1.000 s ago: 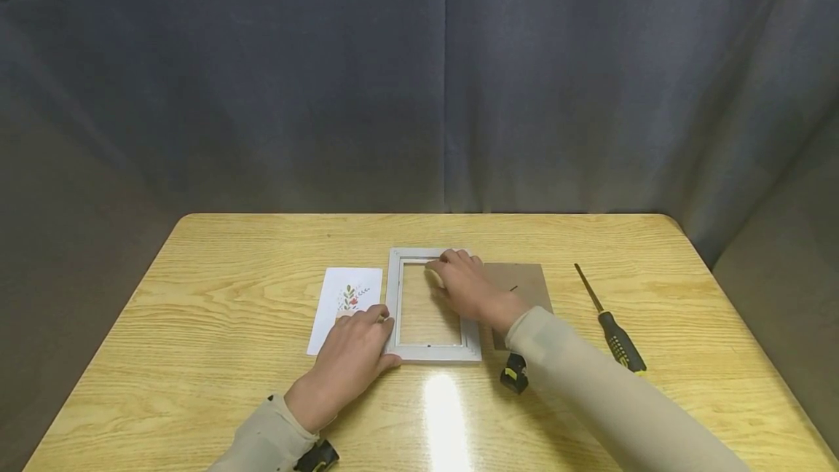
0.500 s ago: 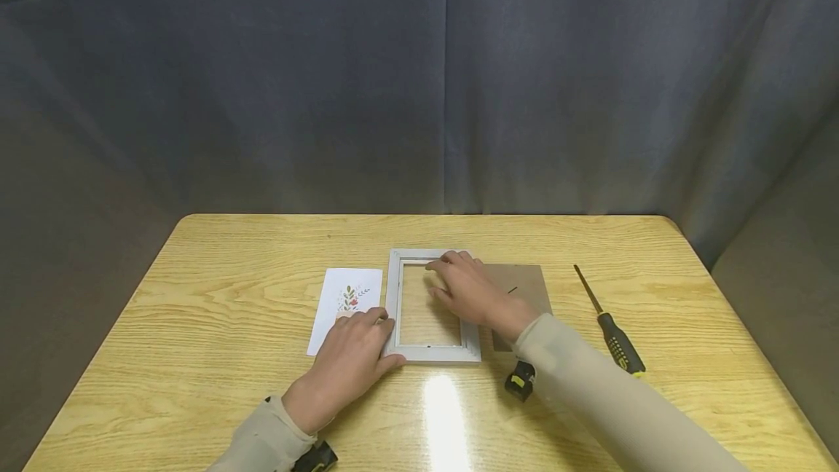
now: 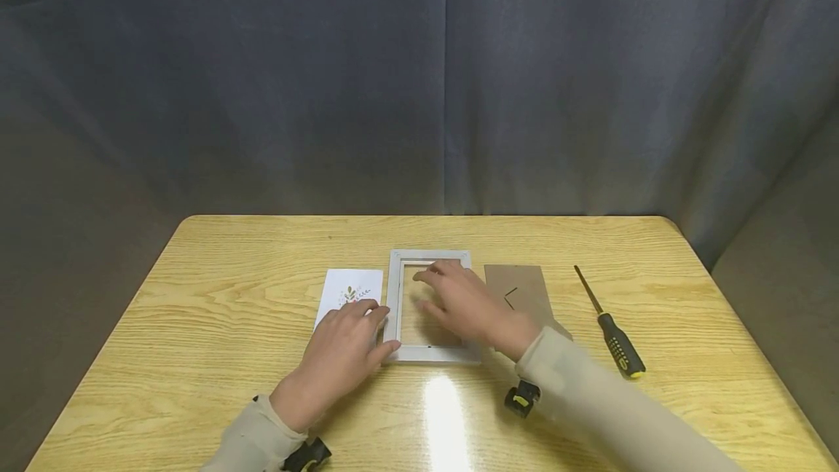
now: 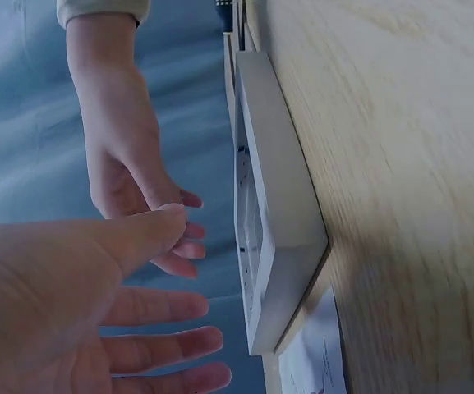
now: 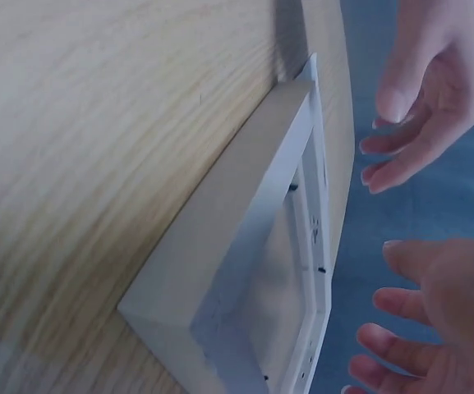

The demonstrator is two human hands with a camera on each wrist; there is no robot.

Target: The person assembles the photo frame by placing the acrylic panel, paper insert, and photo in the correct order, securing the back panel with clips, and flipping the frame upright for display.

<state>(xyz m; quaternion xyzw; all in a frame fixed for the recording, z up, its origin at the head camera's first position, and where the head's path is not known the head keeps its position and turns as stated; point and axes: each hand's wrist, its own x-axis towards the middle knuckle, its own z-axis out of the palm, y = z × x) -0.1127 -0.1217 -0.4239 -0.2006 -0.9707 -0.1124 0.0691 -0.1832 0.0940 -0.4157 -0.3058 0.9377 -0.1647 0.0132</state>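
Both hands released. Left hand: fingers loosely spread, thumb well away from the fingers. In head view the thumb and fingertips overlap the near left corner of the white frame, but left wrist view shows a gap, so not gripping it. Right hand: fingers part-bent and relaxed, thumb apart from index, hanging over the opening and right rail of the frame; right wrist view shows those fingertips clear of it too.

Frame lies flat on the wooden table, between the two hands and below the right one. Small dark tabs along its inner edge, seen from the wrists.

Printed card just beyond the left hand's fingers, on the outer side of the frame, partly covered by that hand; leaf-and-flower print shows. Brown board just outside the right hand, past the frame's right rail, partly behind the wrist; dark angled line on it.

Screwdriver farther out from the right hand, tip pointing away from the person; black handle with yellow end, yellowish marking too small to read. Black device with yellow patch under the right cuff, similar one at left cuff; patch lettering unreadable.
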